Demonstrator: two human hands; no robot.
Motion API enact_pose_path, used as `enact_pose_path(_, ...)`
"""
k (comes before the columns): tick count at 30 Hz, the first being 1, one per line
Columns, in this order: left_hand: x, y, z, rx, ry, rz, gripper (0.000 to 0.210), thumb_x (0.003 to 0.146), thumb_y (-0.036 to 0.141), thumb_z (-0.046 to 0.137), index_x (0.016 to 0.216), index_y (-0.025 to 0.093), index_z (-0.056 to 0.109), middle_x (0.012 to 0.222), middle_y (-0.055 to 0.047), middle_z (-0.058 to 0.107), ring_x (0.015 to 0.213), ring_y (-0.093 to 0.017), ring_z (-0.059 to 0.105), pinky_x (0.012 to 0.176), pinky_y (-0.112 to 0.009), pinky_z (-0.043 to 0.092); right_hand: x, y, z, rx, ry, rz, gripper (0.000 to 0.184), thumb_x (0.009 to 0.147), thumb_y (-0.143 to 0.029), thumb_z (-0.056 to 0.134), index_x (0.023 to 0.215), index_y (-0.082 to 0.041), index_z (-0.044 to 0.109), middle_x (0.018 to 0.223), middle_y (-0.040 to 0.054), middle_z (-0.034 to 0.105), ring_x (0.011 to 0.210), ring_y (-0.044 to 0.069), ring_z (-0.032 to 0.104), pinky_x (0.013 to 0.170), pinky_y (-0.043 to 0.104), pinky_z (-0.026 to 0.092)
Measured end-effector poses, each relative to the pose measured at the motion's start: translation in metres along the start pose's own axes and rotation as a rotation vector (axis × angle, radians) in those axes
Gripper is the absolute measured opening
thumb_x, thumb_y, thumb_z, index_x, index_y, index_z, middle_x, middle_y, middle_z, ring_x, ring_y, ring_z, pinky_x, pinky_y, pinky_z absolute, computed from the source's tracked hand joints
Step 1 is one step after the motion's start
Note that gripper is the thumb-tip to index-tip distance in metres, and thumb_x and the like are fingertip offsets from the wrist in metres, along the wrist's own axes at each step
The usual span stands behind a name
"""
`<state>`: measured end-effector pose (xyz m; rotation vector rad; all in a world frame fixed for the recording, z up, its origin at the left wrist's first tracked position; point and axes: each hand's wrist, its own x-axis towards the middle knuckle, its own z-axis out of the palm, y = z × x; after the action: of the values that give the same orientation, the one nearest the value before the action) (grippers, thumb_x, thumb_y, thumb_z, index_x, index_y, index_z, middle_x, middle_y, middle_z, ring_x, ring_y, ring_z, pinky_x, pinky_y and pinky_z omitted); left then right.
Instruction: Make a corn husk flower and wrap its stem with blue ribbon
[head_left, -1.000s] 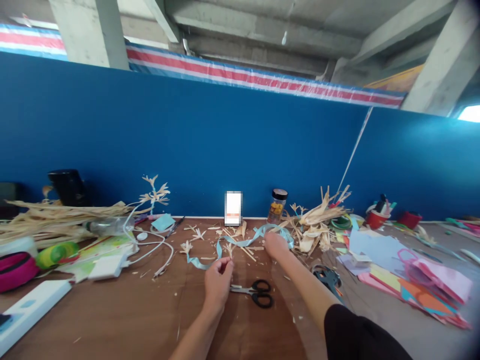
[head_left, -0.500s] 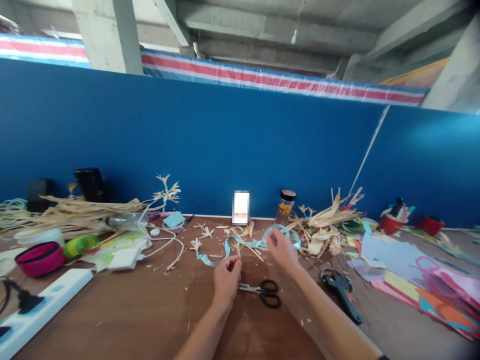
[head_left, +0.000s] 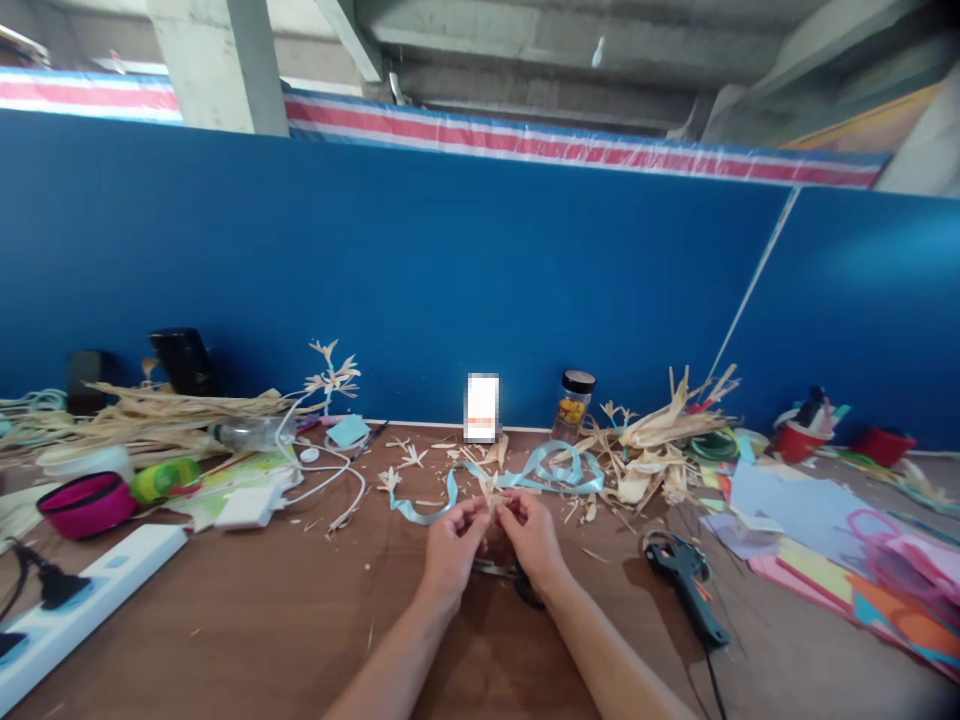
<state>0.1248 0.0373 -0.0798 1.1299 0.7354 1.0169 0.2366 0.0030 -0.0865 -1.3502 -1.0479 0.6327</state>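
Observation:
My left hand (head_left: 452, 548) and my right hand (head_left: 534, 538) meet fingertip to fingertip above the table. Both pinch the base of a small dried-husk flower (head_left: 490, 486), whose pale petals spread upward. A light blue ribbon (head_left: 577, 474) lies curled behind my hands, its other end running left to a second husk flower (head_left: 389, 480). Beneath my hands lie scissors (head_left: 491, 568), their black handles partly covered by my right hand.
To the right rest a glue gun (head_left: 686, 585), coloured paper (head_left: 795, 510) and a husk pile (head_left: 652, 470). A lidded jar (head_left: 574, 405) stands at the back. On the left are a power strip (head_left: 97, 610), a white cable (head_left: 360, 490) and a pink tape roll (head_left: 86, 505).
My right hand has come left and down from the ribbon to join my left hand at the husk flower, now covering part of the scissors. The left hand has barely moved.

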Motion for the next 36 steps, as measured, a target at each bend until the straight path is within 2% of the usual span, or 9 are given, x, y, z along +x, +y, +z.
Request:
enact_pose_path(7,0.000,-0.001,-0.002,0.018,0.008,0.018,0.056,0.062,0.033,0.065,0.112,0.011,0.050,0.061,0.001,0.059,0.047,-0.007,0.047,0.047,-0.018,0.037,-0.004,-0.002,0.003,0.031,-0.011,0.015,0.023,0.073,-0.037,0.052,0.081,-0.016,0.054,0.067,0.0012,0.059,0.059,0.013,0.052,0.056,0.024,0.041)
enact_pose_path(13,0.002,-0.003,-0.003,0.011,0.041,-0.061,0.043,0.060,0.034,0.067,0.096,0.012,0.061,0.078,-0.006,0.066,0.061,-0.011,0.055,0.053,-0.019,0.042,-0.007,-0.008,0.004,0.072,0.005,0.001,0.019,0.071,-0.035,0.055,0.074,-0.016,0.054,0.059,-0.0026,0.053,0.052,0.010,0.046,0.050,0.020,0.036)
enact_pose_path(17,0.003,-0.004,-0.003,-0.015,0.050,-0.075,0.038,0.059,0.033,0.068,0.090,0.011,0.063,0.073,-0.005,0.066,0.052,-0.008,0.052,0.049,-0.018,0.041,-0.009,-0.012,0.004,0.051,0.008,-0.018,0.019,0.071,-0.034,0.055,0.073,-0.016,0.054,0.060,-0.0019,0.054,0.052,0.010,0.046,0.050,0.020,0.036)
enact_pose_path(23,0.003,-0.003,-0.003,-0.032,0.032,-0.110,0.041,0.058,0.032,0.069,0.094,0.012,0.062,0.074,-0.005,0.066,0.054,-0.008,0.053,0.049,-0.017,0.040,-0.010,-0.014,0.004,0.038,0.011,-0.027,0.016,0.072,-0.032,0.053,0.074,-0.016,0.053,0.061,-0.0014,0.055,0.054,0.011,0.048,0.052,0.021,0.038)
enact_pose_path(36,0.002,-0.002,-0.003,0.014,0.031,-0.085,0.032,0.057,0.033,0.069,0.080,0.012,0.065,0.062,-0.001,0.062,0.045,-0.005,0.046,0.045,-0.017,0.037,-0.011,-0.018,0.004,0.011,0.026,-0.032,0.015,0.072,-0.030,0.052,0.076,-0.016,0.055,0.062,-0.0006,0.056,0.055,0.011,0.048,0.052,0.021,0.037)
